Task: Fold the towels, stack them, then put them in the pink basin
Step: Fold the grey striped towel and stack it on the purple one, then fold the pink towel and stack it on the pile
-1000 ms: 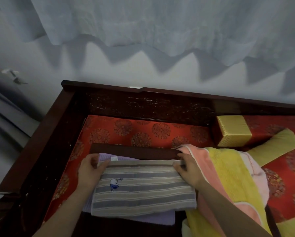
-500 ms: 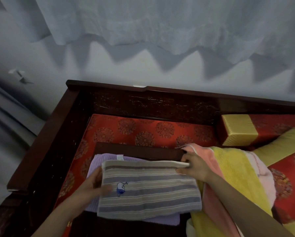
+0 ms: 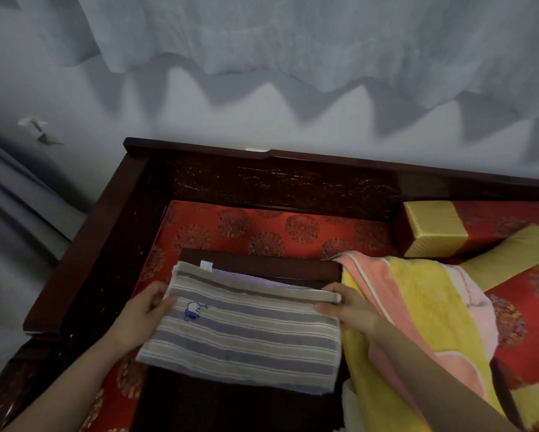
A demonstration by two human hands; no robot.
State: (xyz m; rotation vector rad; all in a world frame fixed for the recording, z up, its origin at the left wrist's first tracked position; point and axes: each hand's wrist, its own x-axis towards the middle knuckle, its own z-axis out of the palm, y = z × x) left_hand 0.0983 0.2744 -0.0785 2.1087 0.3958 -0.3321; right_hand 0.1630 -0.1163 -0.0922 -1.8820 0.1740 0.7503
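— which step were you on at that point?

— stacking, as i judged it. the striped towel was already folded and lay on top of the purple towel, both on the dark low table that sat over the red cushion. my left hand gripped the towel's left edge, and my right hand pinched its far right corner.

— and what did the next move call for?

— squaring it up, i thought. it sat skewed, with a strip of purple showing along the far side. after that, the heap of pink and yellow towels just to the right wanted folding.

— anything you couldn't make out?

— the pink basin was nowhere in view. the purple towel was almost wholly covered, so i couldn't tell how neatly it was folded. the near end of the table ran too dark to read, and i couldn't say how many towels made up that heap.
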